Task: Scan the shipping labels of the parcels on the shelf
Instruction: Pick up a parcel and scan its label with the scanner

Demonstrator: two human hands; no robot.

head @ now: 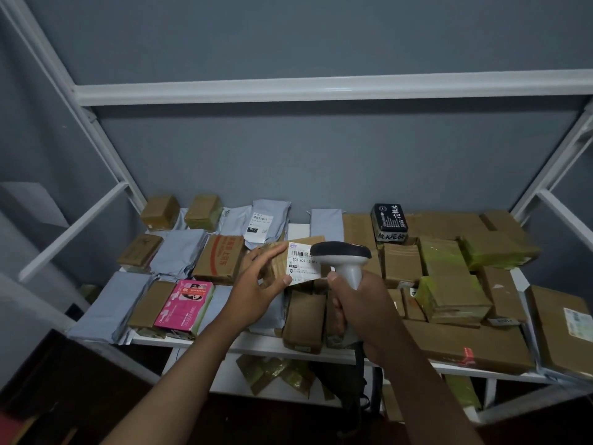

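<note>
Above the middle of the shelf, my left hand (pixel 256 284) holds a small cardboard parcel (pixel 282 264) tilted up, fingers along its top edge and thumb on the lower corner of its white shipping label (pixel 303 263), which faces me. My right hand (pixel 359 313) grips the handle of a grey barcode scanner (pixel 345 258); its dark head sits just right of the label and overlaps that edge. Below the scanner a black cable (pixel 359 374) hangs down.

Beneath both hands, the white shelf (pixel 256 343) is crowded with parcels. Left of my left hand lie a pink box (pixel 184 303), grey poly mailers (pixel 179 252) and a brown box with red print (pixel 219 258). Farther back stands a grey mailer with its own label (pixel 264 224). On the right a black box (pixel 390 223) rests on cardboard boxes, several wrapped in yellowish tape (pixel 449 293). More parcels lie on the lower shelf (pixel 276 374).
</note>
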